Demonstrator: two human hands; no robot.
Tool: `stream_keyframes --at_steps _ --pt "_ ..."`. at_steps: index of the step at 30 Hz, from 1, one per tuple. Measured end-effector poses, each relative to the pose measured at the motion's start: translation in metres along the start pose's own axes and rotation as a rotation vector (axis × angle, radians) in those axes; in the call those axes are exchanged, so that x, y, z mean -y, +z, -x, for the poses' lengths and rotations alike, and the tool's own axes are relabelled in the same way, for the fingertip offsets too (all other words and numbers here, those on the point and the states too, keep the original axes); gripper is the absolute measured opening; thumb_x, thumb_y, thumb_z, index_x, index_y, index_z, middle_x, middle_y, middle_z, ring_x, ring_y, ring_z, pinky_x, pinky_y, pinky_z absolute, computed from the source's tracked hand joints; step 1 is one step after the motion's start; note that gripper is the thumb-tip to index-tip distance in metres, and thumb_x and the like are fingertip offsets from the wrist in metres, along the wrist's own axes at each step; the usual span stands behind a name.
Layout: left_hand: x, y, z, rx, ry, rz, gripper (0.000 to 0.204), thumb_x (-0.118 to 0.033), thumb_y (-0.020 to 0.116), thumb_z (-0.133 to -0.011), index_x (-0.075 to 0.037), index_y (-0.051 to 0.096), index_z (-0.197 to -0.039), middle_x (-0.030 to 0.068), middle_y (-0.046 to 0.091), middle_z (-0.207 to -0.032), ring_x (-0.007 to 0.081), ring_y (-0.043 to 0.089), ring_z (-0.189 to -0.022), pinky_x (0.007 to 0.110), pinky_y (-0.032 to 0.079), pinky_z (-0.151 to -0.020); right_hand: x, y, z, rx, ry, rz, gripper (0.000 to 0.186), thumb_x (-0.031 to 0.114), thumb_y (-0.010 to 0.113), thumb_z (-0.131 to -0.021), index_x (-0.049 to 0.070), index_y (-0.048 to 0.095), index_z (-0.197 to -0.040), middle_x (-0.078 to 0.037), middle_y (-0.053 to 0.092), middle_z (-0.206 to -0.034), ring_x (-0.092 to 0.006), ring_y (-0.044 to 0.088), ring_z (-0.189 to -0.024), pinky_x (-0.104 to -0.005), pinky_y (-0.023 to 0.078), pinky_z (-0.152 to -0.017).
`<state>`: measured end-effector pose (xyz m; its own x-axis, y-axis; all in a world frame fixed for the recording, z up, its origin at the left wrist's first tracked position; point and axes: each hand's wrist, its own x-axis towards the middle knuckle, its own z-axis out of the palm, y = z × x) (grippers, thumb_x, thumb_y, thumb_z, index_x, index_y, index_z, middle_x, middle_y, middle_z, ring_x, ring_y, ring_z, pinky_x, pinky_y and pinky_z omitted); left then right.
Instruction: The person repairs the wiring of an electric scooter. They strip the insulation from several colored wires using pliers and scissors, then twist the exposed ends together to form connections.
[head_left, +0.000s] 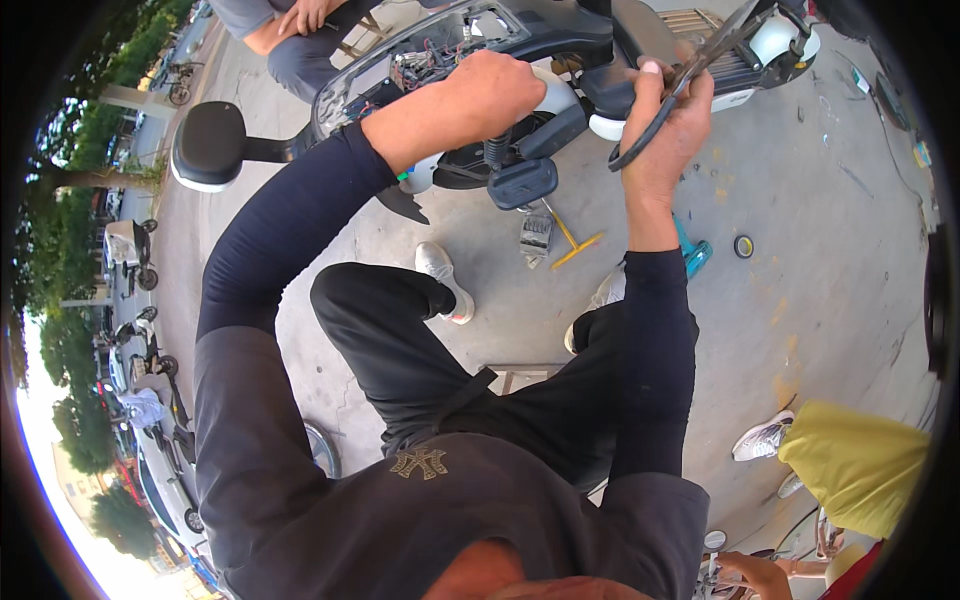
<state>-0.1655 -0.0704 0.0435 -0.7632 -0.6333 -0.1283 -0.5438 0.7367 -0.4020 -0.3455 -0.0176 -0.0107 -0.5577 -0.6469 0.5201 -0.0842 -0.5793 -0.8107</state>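
In front of me is an electric scooter with its body opened; a bundle of coloured wires (425, 70) shows in the open compartment. My left hand (495, 95) is closed over the scooter's side, knuckles up, just above the shock absorber (497, 150). Its fingertips are turned away, so what they grip is hidden. My right hand (668, 125) is raised beside the dark seat-like part (608, 90), thumb up, with its fingers closed around a looped black cable (650, 130). From that hand the cable runs up toward the scooter's far right end.
On the concrete lie a yellow T-handled tool (577, 240), a small grey case (536, 236), a teal power tool (697, 255) and a tape roll (743, 246). A person (290, 40) sits at the far left; another in yellow shorts (855, 465) is at my right. Parked scooters (150, 370) line the left.
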Motion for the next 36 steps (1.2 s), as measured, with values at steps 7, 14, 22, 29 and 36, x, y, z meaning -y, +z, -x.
stream_keyframes --at_steps 7,14,22,29,36 --pt "0.071 -0.032 0.016 0.186 -0.211 1.225 0.016 -0.014 0.066 -0.096 0.0 0.07 -0.102 0.0059 0.074 -0.09 0.0095 0.07 -0.079 0.026 0.056 -0.07 0.008 0.025 0.002 0.091 -0.095 -0.023 0.033 0.0 0.065 -0.092 -0.005 0.057 -0.123 -0.008 0.07 -0.093 -0.0098 0.065 -0.081 -0.025 0.054 -0.075" --pt "0.098 -0.028 0.057 0.054 -0.327 1.676 0.024 -0.017 0.069 -0.097 0.002 0.059 -0.108 0.0134 0.073 -0.105 0.0172 0.074 -0.095 0.025 0.059 -0.086 0.014 0.077 0.015 0.309 0.019 -0.061 0.034 -0.001 0.067 -0.089 0.0 0.059 -0.123 -0.006 0.072 -0.094 -0.0101 0.066 -0.079 -0.0253 0.053 -0.07" --pt "0.095 -0.021 0.058 0.046 -0.327 1.742 0.023 -0.016 0.071 -0.095 0.001 0.059 -0.105 0.0121 0.073 -0.099 0.0168 0.074 -0.092 0.023 0.06 -0.084 0.017 0.114 0.014 0.439 0.214 -0.246 0.036 0.002 0.068 -0.091 -0.003 0.055 -0.125 -0.006 0.069 -0.099 -0.0084 0.063 -0.084 -0.0231 0.053 -0.073" --pt "0.1 -0.012 0.058 0.05 -0.275 1.747 0.023 -0.014 0.071 -0.095 0.003 0.061 -0.105 0.0128 0.074 -0.095 0.0159 0.074 -0.089 0.023 0.06 -0.084 0.013 0.116 0.009 0.448 0.159 -0.159 0.034 0.005 0.069 -0.089 -0.002 0.058 -0.12 -0.005 0.068 -0.091 -0.0068 0.06 -0.077 -0.0227 0.05 -0.067" --pt "0.1 -0.012 0.059 0.065 -0.252 1.717 0.024 -0.014 0.07 -0.095 0.007 0.065 -0.106 0.0138 0.073 -0.099 0.0163 0.073 -0.088 0.025 0.06 -0.085 0.009 0.119 0.01 0.439 0.122 -0.133 0.033 -0.001 0.067 -0.086 -0.003 0.057 -0.117 -0.007 0.068 -0.089 -0.0076 0.062 -0.074 -0.0231 0.052 -0.065"
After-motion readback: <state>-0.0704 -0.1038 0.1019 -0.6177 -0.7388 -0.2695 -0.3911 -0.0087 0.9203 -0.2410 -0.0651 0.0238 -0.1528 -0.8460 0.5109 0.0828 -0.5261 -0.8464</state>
